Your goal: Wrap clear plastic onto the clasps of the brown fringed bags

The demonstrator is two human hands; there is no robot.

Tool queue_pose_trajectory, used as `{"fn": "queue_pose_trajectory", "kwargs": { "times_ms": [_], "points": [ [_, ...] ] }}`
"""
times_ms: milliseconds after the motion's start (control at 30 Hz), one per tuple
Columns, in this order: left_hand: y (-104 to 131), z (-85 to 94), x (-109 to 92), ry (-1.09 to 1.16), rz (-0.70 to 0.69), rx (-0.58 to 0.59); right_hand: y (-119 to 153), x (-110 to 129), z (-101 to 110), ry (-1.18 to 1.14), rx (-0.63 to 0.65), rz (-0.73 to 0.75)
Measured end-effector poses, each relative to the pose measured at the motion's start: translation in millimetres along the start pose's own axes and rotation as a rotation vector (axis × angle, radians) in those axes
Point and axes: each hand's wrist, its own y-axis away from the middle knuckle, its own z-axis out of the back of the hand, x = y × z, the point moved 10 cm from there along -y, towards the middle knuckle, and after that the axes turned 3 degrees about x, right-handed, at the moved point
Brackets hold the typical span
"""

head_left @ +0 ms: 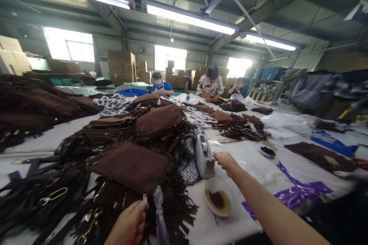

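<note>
A brown fringed pouch [132, 164] lies on top of a heap of similar brown pieces. My left hand [130, 220] is closed at its lower corner, pinching a small pale piece at the zipper end. Beside that hand hangs a clear plastic-wrapped strip [160, 214]. My right hand [225, 162] is closed next to the grey tape dispenser [204, 157]; what its fingertips hold, if anything, is too small to name. Just below the dispenser sits a white bowl [227, 199] with something dark brown in it.
More brown bags [161, 120] pile up behind, with dark straps [48, 195] at left. Purple plastic [304, 191], a small dish [268, 154] and a blue holder [333, 143] lie right. People [211, 84] sit across the table; another hand [359, 162] shows at the right edge.
</note>
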Motion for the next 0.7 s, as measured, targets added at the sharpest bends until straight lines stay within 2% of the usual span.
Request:
{"fn": "queue_pose_trajectory", "kwargs": {
  "times_ms": [100, 167, 233, 400, 533, 633, 700],
  "points": [
    [-1.1, 2.1, 1.7, -0.011, -0.006, -0.024, -9.8, -21.3, -17.6, -0.065, 0.059, -0.105],
    [-0.2, 3.5, 0.9, -0.021, -0.010, -0.025, -7.8, -24.8, -26.0, -0.111, 0.065, -0.128],
    [1.2, 4.1, -0.6, -0.026, -0.017, -0.017, -3.6, -21.9, -27.1, -0.153, 0.058, -0.114],
    [0.4, 6.3, 1.8, -0.024, 0.001, -0.011, 19.0, -9.8, -13.9, -0.205, 0.034, 0.011],
    [-4.2, 7.5, 5.7, -0.031, 0.019, 0.010, 38.4, -17.6, -25.5, -0.178, 0.123, 0.021],
    [-7.0, 7.4, 6.0, -0.042, 0.013, 0.034, 37.9, -23.1, -32.6, -0.095, 0.150, 0.015],
    [-8.3, 7.7, 6.4, -0.059, 0.011, 0.035, 32.0, -20.3, -30.2, -0.006, 0.141, 0.041]
  ]
}}
